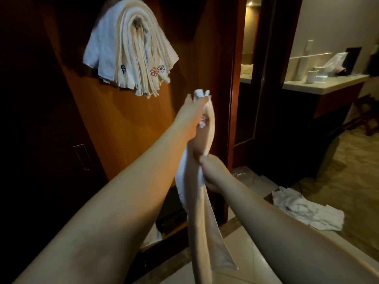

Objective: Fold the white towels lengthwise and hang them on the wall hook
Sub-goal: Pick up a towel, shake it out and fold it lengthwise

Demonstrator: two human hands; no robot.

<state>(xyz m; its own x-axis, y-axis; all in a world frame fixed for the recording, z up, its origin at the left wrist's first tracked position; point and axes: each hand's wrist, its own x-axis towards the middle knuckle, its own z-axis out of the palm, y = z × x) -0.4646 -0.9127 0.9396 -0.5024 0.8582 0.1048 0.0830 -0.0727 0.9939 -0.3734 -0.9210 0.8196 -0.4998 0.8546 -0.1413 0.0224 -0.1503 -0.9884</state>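
Note:
I hold one long, narrow white towel (205, 226) upright in front of me. My left hand (192, 117) grips its upper end, where a white tip sticks out above my fingers. Lower down, my right hand (211, 173) grips the towel's middle, and the rest hangs down past my forearms. Up on the wooden wall, several folded white towels (131, 48) with small flower marks hang over a hook that they hide. My left hand is below and to the right of that bundle.
A crumpled white towel (307, 208) lies on the floor at the right. A counter (324, 85) with cups and a bag stands at the back right. A dark door frame (231, 99) rises just right of my hands, and a dark cabinet door (41, 140) is at the left.

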